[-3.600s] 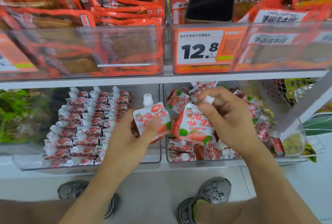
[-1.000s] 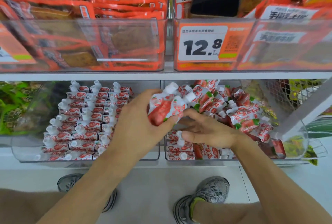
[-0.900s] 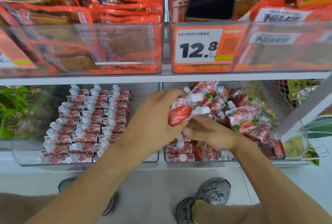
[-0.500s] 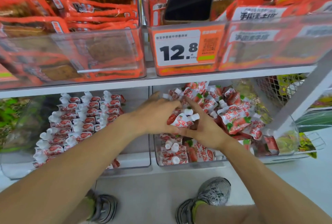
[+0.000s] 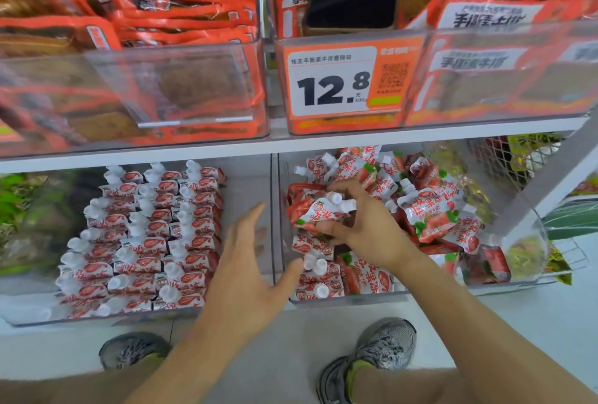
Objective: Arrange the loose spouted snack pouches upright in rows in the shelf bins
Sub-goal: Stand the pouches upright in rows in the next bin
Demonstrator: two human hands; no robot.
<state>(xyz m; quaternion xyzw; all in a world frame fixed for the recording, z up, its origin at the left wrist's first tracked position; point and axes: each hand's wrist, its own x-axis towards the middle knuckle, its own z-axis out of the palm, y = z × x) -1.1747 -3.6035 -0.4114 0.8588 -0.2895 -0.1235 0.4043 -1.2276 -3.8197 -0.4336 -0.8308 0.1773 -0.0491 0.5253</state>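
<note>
Since a moment ago my left hand point(image 5: 249, 261) has let go and hangs spread, empty; my right hand point(image 5: 362, 229) alone pinches two pouches point(image 5: 318, 214) over the right bin point(image 5: 349, 298) (front row barely begun), ready to stand.

The upper shelf board point(image 5: 323, 141) caps both lower bins, so the only way in is from the front, under its edge. In the left bin point(image 5: 246, 303), upright pouch rows point(image 5: 152, 235) fill the left and middle; a bare lane runs along its right wall, where the left hand point(image 5: 249, 261) hovers, fingers spread. The clear divider walls point(image 5: 275, 209) stand between the two bins. The right bin point(image 5: 356, 297) is crowded: a loose pouch heap point(image 5: 430, 206) fills its back and right, short rows line its front-left corner, and the right hand point(image 5: 362, 225) fills the gap between.
</note>
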